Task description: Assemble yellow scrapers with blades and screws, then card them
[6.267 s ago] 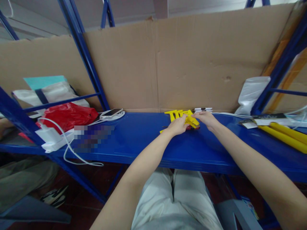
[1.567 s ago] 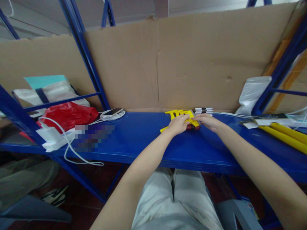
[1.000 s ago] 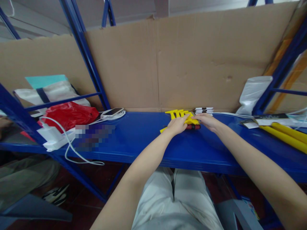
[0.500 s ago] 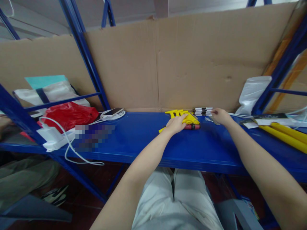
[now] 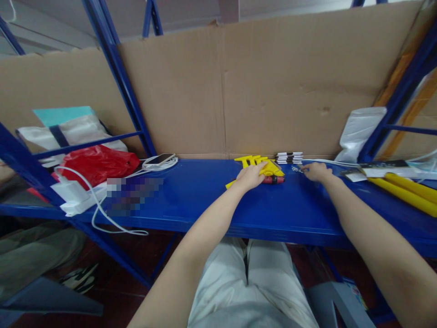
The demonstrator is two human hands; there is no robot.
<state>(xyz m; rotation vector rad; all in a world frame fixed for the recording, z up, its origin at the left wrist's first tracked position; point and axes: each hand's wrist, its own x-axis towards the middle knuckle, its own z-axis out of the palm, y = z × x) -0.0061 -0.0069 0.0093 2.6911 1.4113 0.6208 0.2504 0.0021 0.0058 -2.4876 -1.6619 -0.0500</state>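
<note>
On the blue shelf, my left hand [image 5: 251, 176] is closed over yellow plastic pieces [image 5: 273, 168], several with T-shaped ends sticking out behind the fingers. Under and in front of them lies a red object with a black band [image 5: 274, 180], partly covered. My right hand [image 5: 317, 172] is low over the shelf with its fingers drawn together at a loose heap of small silvery parts [image 5: 296, 169]. Whatever its fingertips may hold is too small to make out. Just behind that heap is a stack of white pieces with black marks [image 5: 289, 158].
Cardboard [image 5: 273, 86] walls off the back. To the right lie yellow tubes [image 5: 406, 193], flat packages and a white pouch [image 5: 360, 132]. A phone [image 5: 161, 159] on coiled cable, a red bag [image 5: 100, 161] and a white power strip [image 5: 80, 205] are on the left. Someone sits at far left.
My right hand has come down and slightly toward me, from beside the white stack to the small silvery parts. The left hand stays on the yellow pieces.
</note>
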